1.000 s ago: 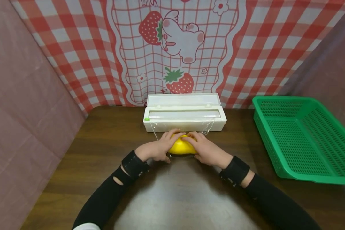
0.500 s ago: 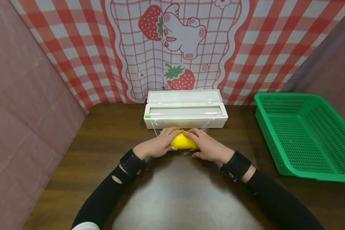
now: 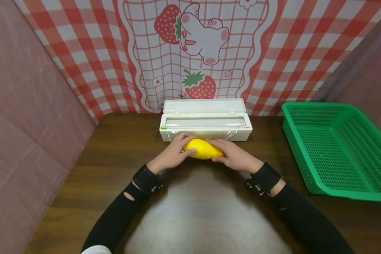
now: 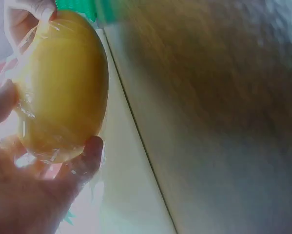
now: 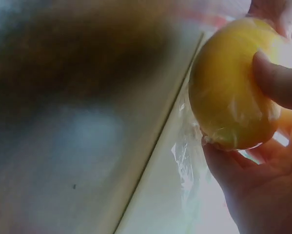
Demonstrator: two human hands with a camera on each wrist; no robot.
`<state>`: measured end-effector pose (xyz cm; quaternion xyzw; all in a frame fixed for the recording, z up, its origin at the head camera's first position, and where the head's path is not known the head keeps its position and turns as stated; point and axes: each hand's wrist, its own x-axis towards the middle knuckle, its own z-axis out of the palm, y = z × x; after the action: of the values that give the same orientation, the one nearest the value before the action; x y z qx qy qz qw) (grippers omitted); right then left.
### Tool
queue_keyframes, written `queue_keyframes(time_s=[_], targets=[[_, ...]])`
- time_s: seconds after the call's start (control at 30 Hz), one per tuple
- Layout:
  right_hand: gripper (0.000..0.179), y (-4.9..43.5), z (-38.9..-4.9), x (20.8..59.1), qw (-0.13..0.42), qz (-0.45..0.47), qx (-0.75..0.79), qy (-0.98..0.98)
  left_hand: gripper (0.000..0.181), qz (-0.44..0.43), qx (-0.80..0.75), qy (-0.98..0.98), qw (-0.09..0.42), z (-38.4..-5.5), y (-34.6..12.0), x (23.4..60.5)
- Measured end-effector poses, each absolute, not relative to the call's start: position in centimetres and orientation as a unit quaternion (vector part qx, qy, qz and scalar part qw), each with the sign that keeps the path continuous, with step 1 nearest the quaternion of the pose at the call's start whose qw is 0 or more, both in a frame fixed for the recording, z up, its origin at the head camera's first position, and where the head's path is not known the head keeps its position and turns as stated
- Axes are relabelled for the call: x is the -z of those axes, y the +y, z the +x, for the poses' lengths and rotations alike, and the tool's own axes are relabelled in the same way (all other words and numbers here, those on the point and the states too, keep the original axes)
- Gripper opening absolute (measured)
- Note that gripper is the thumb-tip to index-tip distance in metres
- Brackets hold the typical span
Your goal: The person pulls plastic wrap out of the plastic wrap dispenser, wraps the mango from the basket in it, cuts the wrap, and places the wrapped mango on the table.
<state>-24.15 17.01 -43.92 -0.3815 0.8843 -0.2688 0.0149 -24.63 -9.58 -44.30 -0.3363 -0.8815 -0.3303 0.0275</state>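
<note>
A smooth, oval yellow mango-shaped fruit (image 3: 204, 149) is held between both hands, right in front of the white cling film dispenser (image 3: 206, 135). Clear cling film (image 5: 182, 165) covers the fruit, with wrinkles at its ends, and film also runs up to the dispenser's front. My left hand (image 3: 174, 151) grips the fruit's left end, thumb on the near side and fingers behind it. At the other end my right hand (image 3: 238, 155) grips it the same way. In the left wrist view the fruit (image 4: 65, 87) shows tight, shiny film around the thumb and fingertips.
The dispenser's lid (image 3: 204, 105) is raised at the back, and a green slider (image 3: 163, 127) sits at its left end. A green plastic basket (image 3: 300, 158) stands on the right of the wooden table (image 3: 92, 169). A red checked cloth (image 3: 92, 53) hangs behind.
Both hands have brought the fruit closer to the dispenser and turned it, so more of its yellow surface shows. The film stretch between fruit and dispenser has become shorter.
</note>
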Motion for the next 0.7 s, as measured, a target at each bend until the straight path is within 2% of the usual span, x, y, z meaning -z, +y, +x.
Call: queue_keyframes(time_s=[0.17,0.43,0.7], targets=[[0.059,17.3,-24.5,43.8,0.046,-0.349,0.315,0.882,0.056,-0.281,0.340,-0.897,0.034,-24.9,-9.3,44.2],[0.049,17.5,-25.3,44.8,0.027,-0.298,0.356,0.885,0.047,-0.200,0.389,-0.899,0.021,-25.0,-8.6,44.4],[0.042,17.6,-26.2,44.8,0.052,-0.235,0.402,0.883,0.052,-0.144,0.383,-0.912,0.026,-25.2,-8.1,44.2]])
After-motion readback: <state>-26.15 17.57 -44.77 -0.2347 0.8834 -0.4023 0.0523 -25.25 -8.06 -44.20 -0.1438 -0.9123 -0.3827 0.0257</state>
